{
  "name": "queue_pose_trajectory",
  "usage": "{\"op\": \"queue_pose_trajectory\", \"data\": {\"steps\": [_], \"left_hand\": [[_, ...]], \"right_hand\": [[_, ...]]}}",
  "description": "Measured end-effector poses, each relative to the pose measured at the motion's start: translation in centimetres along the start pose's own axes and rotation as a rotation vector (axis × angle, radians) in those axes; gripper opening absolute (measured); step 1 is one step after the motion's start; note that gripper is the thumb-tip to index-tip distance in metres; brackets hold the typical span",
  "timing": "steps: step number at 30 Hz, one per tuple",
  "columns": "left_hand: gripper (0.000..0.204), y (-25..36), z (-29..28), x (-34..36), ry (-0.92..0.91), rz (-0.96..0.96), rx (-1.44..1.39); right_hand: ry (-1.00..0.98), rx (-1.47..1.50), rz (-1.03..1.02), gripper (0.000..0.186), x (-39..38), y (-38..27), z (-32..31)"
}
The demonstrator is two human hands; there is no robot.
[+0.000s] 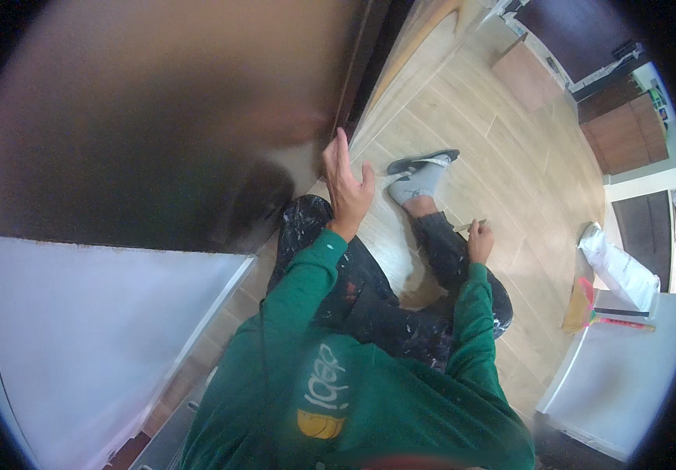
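Observation:
My left hand [346, 184] is raised with its fingers stretched out and its thumb apart. Its fingertips rest at or very near the lower corner of a large dark glossy panel [158, 133], by the panel's dark vertical edge. Over my bent knee, my right hand [480, 241] is closed around a small thin object [463, 227], too small to name. Between the two hands, my foot in a grey sock [420, 184] and a dark sandal [424, 161] is on the wood-look floor [526, 204].
White panels [103, 321] stand below the dark one at left. To the right are a filled white bag [618, 269], a broom [581, 307] with yellow bristles and a white surface [616, 368]. Brown boxes [527, 77] stand farther back.

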State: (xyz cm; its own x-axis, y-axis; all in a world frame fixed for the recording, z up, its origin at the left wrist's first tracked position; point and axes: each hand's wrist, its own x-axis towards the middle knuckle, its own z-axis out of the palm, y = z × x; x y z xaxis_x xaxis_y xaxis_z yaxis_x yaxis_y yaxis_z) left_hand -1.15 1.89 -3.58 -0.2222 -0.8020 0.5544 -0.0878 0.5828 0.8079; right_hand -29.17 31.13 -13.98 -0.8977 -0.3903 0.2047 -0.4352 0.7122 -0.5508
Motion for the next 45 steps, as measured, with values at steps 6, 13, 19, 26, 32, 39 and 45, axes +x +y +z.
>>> {"op": "queue_pose_trajectory", "data": {"steps": [6, 13, 19, 26, 32, 39, 45], "left_hand": [[0.071, 0.5, 0.6, 2.2, 0.099, 0.067, -0.026], [0.059, 0.6, 0.1, 2.8, 0.12, 0.026, -0.102], [0.057, 0.9, 0.2, 3.4, 0.137, 0.032, -0.063], [0.056, 1.3, 0.1, 3.1, 0.112, -0.016, -0.022], [0.054, 1.8, -0.3, 3.8, 0.11, -0.008, 0.119], [0.055, 2.2, -0.1, 3.7, 0.128, -0.018, 0.095], [0.057, 2.5, -0.5, 3.9, 0.109, 0.0, 0.087]], "right_hand": [[-0.008, -0.018, 0.007, 0.047, 0.0, -0.4, -0.2], [0.027, 0.006, -0.03, 0.048, -0.1, -0.8, 0.1], [0.015, -0.048, -0.002, 0.048, 0.0, -0.5, 0.1], [0.017, -0.051, -0.025, 0.048, -0.2, -0.3, 0.1], [0.036, -0.056, -0.079, 0.047, 0.1, -0.3, 0.2], [0.049, -0.119, -0.06, 0.046, -0.1, -0.5, 0.0], [0.003, -0.035, 0.008, 0.046, -0.1, -0.5, 0.1]]}}
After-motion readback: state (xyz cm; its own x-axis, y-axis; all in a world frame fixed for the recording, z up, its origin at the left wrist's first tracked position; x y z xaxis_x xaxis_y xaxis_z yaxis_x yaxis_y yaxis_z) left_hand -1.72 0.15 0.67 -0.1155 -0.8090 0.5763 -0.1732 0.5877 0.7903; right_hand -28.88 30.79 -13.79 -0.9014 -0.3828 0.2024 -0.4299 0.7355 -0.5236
